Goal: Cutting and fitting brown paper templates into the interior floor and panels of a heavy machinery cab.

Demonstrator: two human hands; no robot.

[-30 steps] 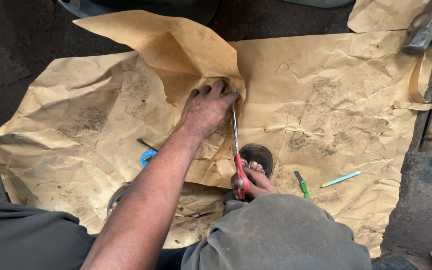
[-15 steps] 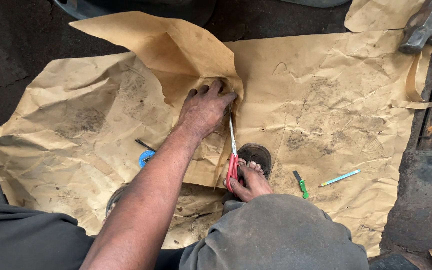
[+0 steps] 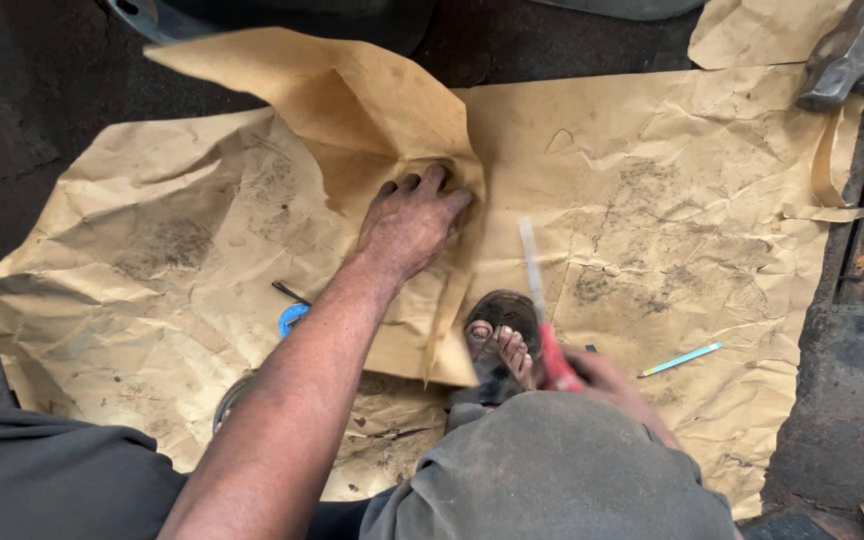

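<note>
A: Views on record?
B: One. Head-worn camera, looking steeply down over the wearer's own knee [image 3: 552, 470] and left forearm.
A: Facing?
B: Forward and down onto crumpled brown paper [image 3: 672, 200] spread on a dark floor.
A: Range?
B: Close; the paper fills most of the frame, its edges reaching the borders.
A: Overlap with another view?
B: None to list.

We find the paper sheet [image 3: 652, 200] spread on the floor [image 3: 52, 100]; its upper-left corner folded over; our left hand [image 3: 407, 225] resting on the sheet at the fold's edge; our foot in a sandal [image 3: 500, 335] on the sheet below that hand; scissors [image 3: 544, 315] in our right hand [image 3: 602, 375], right of the foot; a pen [image 3: 680, 360] farther right; a hammer [image 3: 852, 55] at the top-right edge.
</note>
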